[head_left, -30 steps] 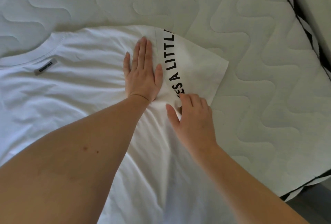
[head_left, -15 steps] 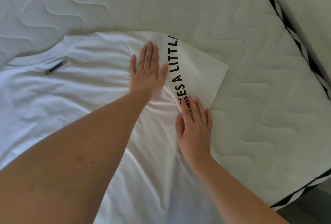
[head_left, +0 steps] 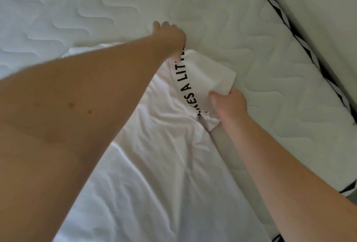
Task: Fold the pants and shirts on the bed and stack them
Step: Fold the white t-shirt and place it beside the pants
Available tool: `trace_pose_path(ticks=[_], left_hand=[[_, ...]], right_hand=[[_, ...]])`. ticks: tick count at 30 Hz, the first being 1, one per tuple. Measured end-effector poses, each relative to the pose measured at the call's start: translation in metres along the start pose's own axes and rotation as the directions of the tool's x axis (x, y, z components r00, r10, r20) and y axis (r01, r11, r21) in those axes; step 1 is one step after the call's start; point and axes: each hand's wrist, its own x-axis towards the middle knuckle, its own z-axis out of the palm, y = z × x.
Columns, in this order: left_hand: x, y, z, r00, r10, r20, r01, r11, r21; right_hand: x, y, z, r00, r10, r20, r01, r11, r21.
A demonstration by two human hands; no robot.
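Right hand, centre right of the frame: off the flat press of a moment ago, now pinching the outer edge of the turned-back sleeve, thumb on top, fingers tucked under the cloth. Left hand, upper centre: slid up from the shirt body to the shoulder corner, fingers curled there, seemingly gripping the top edge, though the forearm hides the contact. Smoothing over, then; looks like the fold of this side starting. Both arms stretched long across the frame, left reaching furthest. White shirt spread wrinkled across centre and lower left, black lettering showing on the sleeve. Quilted mattress beyond, striped edge at far right.
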Motion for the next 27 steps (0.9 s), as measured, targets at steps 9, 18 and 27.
trace_pose_path(ticks=[9,18,27], left_hand=[[-0.015,-0.028,-0.014,0.998,-0.068,0.01,0.063,0.847,-0.528],[-0.035,-0.043,-0.007,0.977,-0.18,0.115,0.159,0.253,-0.954],[-0.118,-0.098,0.001,0.985,-0.17,0.028,0.035,0.039,-0.999]], right_hand=[[0.004,-0.025,-0.026,0.894,-0.44,0.091,0.437,0.898,0.046],[-0.067,-0.055,-0.02,0.717,-0.64,0.277,0.694,0.692,-0.199],[-0.18,-0.045,0.044,0.602,-0.695,0.393,0.775,0.389,-0.498]])
